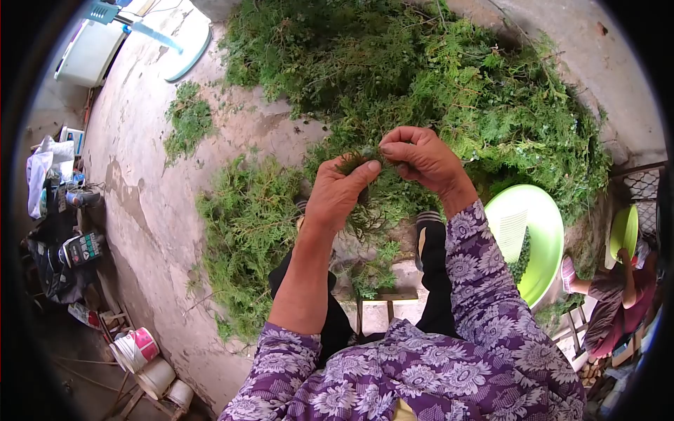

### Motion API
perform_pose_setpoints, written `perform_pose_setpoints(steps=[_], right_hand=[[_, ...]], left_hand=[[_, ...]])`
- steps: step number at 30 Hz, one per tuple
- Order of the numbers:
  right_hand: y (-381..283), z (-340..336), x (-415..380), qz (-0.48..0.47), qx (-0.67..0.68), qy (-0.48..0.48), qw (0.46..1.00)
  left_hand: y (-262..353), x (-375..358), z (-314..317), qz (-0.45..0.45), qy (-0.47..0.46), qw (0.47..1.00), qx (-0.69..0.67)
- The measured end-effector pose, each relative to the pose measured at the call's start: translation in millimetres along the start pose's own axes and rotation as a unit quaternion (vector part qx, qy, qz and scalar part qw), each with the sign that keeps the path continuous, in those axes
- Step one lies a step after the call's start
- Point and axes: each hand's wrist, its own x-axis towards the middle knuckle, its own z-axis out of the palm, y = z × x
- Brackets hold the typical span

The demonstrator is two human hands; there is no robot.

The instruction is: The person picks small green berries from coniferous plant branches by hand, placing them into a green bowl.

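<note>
My left hand (337, 191) is closed around a small evergreen sprig (349, 164), its flat leaves sticking out above the thumb and hanging below the fist. Right beside it, my right hand (425, 160) pinches thumb and forefinger together at the sprig's tip. What lies between those fingertips is too small to make out. Both hands are raised over a big heap of cut evergreen branches (393, 77). To the right stands a lime-green basin (550, 245) with a ribbed panel, holding many small green pieces (520, 261), partly hidden by my sleeve.
Another pile of sprigs (246, 231) lies left of my feet, with a smaller clump (188, 116) farther off. A fan base (189, 59) stands at the upper left. Buckets (156, 377) are at lower left. At right, another person (621, 302) sits near a green basin (623, 228).
</note>
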Motion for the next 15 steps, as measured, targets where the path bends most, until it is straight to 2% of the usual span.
perform_pose_setpoints(steps=[5, 7, 8, 10, 11, 15], right_hand=[[10, 0, 4, -0.041, 0.085, -0.005, 0.996], [10, -3, 8, -0.055, 0.16, 0.078, 0.982], [7, -6, 8, -0.054, 0.159, 0.077, 0.983], [2, -13, 6, -0.133, 0.145, 0.129, 0.972], [-1, -10, 4, -0.132, 0.145, 0.128, 0.972], [-3, 7, -4, -0.081, 0.149, 0.011, 0.985]], left_hand=[[-3, 2, -3, -0.01, -0.005, 1.0, 0.012], [-3, 1, -5, -0.023, 0.0, 0.999, 0.022], [-3, 0, -6, -0.037, 0.004, 0.999, 0.033], [0, -2, -4, -0.03, 0.013, 0.999, 0.035], [1, -1, -3, -0.024, 0.021, 0.999, 0.038], [-5, 3, -4, -0.002, 0.022, 0.999, 0.041]])
